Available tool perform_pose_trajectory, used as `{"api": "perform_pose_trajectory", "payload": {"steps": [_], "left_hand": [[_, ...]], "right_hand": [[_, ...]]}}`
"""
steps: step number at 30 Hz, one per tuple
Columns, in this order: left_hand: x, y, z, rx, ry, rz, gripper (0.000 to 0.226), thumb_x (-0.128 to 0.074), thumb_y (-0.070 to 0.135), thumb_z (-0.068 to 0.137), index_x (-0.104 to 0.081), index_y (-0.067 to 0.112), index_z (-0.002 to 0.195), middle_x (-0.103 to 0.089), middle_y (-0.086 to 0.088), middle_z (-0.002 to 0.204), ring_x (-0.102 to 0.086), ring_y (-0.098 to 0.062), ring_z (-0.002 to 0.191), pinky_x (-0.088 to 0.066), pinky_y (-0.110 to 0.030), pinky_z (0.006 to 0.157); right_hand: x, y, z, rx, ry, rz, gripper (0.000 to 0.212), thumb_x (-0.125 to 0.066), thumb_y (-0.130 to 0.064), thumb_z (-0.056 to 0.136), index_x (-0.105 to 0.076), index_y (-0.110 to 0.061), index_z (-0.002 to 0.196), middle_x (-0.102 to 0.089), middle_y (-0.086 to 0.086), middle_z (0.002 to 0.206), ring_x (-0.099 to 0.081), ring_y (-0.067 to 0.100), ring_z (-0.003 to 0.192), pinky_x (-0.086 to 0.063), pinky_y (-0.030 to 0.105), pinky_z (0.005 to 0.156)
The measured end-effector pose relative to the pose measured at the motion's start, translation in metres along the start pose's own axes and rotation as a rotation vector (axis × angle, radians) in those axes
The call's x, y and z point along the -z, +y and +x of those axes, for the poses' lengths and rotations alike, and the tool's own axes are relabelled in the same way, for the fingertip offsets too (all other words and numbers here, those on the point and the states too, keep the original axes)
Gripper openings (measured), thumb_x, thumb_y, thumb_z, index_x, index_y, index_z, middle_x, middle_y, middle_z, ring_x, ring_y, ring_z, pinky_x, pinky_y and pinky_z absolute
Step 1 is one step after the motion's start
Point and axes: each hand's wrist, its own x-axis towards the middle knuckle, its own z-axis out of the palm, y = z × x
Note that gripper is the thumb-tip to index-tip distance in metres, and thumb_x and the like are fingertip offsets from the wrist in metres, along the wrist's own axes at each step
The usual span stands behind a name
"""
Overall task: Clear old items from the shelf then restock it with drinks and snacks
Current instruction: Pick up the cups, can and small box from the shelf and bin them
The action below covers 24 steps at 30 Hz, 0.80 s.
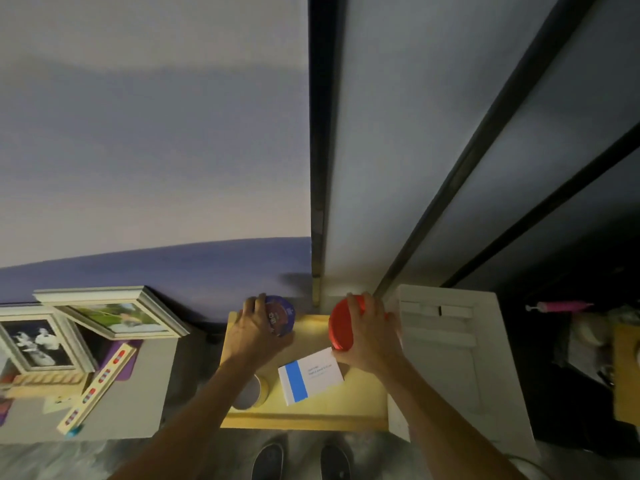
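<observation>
A light wooden shelf [311, 414] lies below me, against the wall. My left hand [258, 332] grips a purple cup-shaped snack container [282, 315] at the shelf's back left. My right hand [369, 337] is closed around a red round-lidded container [339, 327] at the back right. A white box with a blue stripe [311, 375] lies flat on the shelf between my forearms. A pale round cup or roll [251, 393] with a yellow rim sits at the shelf's front left, partly hidden by my left forearm.
Framed photos [114, 315] and a long wooden game board [97, 388] rest on a grey surface to the left. A white panelled door [453, 358] stands just right of the shelf. A dark area with a pink pump [557, 306] lies far right. My shoes [301, 460] show below.
</observation>
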Motion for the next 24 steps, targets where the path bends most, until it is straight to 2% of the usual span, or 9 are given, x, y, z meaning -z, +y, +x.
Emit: {"api": "perform_pose_trajectory", "payload": {"steps": [5,14,19,24], "left_hand": [[0.05,0.022,-0.009,-0.022,0.045,-0.027,0.113,-0.084,0.075,0.066,-0.033,0.024,0.154,-0.048,0.0,0.148,-0.057,-0.024,0.125,-0.06,-0.034,0.088],[0.15,0.06,-0.036,-0.134,0.06,-0.088,0.107,-0.083,0.077,0.067,-0.038,0.029,0.151,-0.052,0.003,0.145,-0.058,-0.022,0.123,-0.059,-0.034,0.092],[0.193,0.079,-0.046,-0.297,0.017,-0.078,0.11,-0.086,0.071,0.068,-0.037,0.024,0.155,-0.049,-0.001,0.15,-0.056,-0.027,0.129,-0.054,-0.038,0.101],[0.207,0.109,-0.064,-0.454,-0.037,-0.081,0.106,-0.082,0.075,0.071,-0.038,0.026,0.154,-0.049,-0.001,0.15,-0.057,-0.027,0.129,-0.054,-0.038,0.102]], "right_hand": [[0.056,0.002,-0.001,0.031,0.106,0.045,0.117,-0.074,-0.085,0.063,-0.031,-0.028,0.155,-0.043,0.006,0.154,-0.05,0.032,0.134,-0.054,0.049,0.098],[0.168,-0.004,-0.041,-0.004,0.201,0.128,0.12,-0.071,-0.087,0.068,-0.016,-0.033,0.16,-0.028,0.003,0.163,-0.038,0.03,0.145,-0.046,0.052,0.111],[0.212,-0.004,-0.076,-0.104,0.214,0.163,0.125,-0.078,-0.083,0.065,-0.013,-0.032,0.159,-0.025,0.003,0.161,-0.038,0.031,0.144,-0.044,0.053,0.112],[0.23,0.01,-0.135,-0.265,0.257,0.162,0.125,-0.076,-0.086,0.065,-0.015,-0.031,0.159,-0.024,0.006,0.162,-0.037,0.034,0.145,-0.04,0.059,0.114]]}}
